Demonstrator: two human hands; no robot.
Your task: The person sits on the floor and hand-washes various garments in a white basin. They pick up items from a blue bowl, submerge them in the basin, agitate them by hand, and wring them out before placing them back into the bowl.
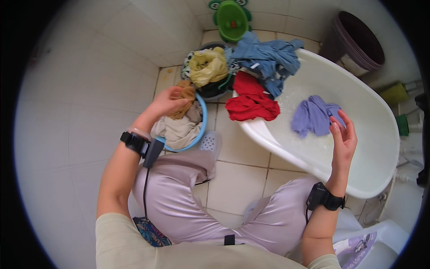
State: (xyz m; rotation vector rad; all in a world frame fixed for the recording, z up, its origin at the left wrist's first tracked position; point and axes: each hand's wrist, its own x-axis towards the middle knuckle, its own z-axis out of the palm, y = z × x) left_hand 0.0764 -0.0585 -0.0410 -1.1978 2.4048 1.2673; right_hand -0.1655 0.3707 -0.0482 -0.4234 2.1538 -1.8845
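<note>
My left hand is over the near left side, at a light-blue basin. Its thumb and fingers are apart, right at a tan cloth that lies across the basin's far rim. White laundry and a greyish-brown cloth fill the basin. My right hand is raised above a white baby bathtub, fingers spread, holding nothing. Just left of its fingertips, a purple garment lies in shallow water in the tub.
A red garment and blue denim clothes hang over the tub's left end. Behind the basin, a tub of laundry holds a yellow cloth. Further back are a green child's urinal and a dark purple bucket.
</note>
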